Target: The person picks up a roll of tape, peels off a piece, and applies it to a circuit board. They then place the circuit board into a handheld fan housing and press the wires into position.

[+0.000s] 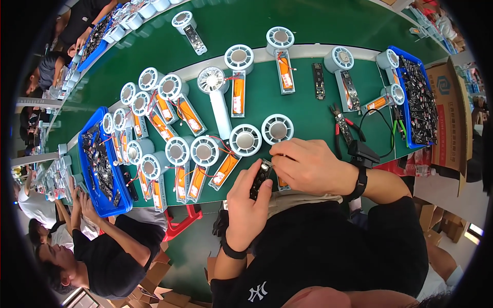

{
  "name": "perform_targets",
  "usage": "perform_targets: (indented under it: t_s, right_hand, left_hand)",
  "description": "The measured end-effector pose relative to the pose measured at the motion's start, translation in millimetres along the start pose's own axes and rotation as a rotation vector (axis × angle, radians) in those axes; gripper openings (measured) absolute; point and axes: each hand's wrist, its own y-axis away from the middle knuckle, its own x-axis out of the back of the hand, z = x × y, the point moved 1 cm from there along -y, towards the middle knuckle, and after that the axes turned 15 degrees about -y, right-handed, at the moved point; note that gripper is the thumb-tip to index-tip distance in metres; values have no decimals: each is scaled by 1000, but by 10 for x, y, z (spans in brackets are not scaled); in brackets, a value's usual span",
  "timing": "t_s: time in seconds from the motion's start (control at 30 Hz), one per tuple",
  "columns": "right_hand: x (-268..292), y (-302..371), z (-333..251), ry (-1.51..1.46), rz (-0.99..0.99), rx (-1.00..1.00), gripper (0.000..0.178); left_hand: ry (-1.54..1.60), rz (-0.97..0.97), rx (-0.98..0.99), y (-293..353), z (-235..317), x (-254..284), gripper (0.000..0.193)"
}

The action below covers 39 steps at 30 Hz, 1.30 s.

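Note:
My left hand (248,203) grips a small black circuit board (260,179) between thumb and fingers, near the table's front edge. Close beside it, my right hand (306,165) is closed in a pinch at the board's upper end; whatever its fingertips hold is hidden. Just beyond my hands lies a light-blue handheld fan (277,129), its handle mostly covered by my right hand. Another opened fan (245,139), left of it, shows an orange battery (224,170) and red wires in its handle. A white fan (211,80) with visible blades lies farther off.
Several opened fans (177,150) crowd the left of the green table (308,115). Blue trays of black boards stand left (123,208) and right (393,50). Pliers (340,120) and a black cable (362,128) lie right, near a cardboard box (446,118). A co-worker (113,251) sits left.

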Motion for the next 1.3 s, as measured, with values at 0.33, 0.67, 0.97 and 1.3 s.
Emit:
perform_targets:
  t_s: [0.33, 0.67, 0.97, 1.3]
  right_hand:
    - [16, -7, 8, 14, -8, 61, 12]
    - [83, -27, 50, 14, -137, 91, 30]
    - [202, -73, 175, -171, -251, 150, 32]
    - [100, 132, 166, -907, 189, -452, 20]
  left_hand:
    - [414, -243, 321, -32, -85, 64, 43]
    - [417, -394, 373, -129, -89, 260, 43]
    - [413, -485, 340, -140, -106, 231, 43]
    - [239, 62, 14, 34, -277, -284, 39]
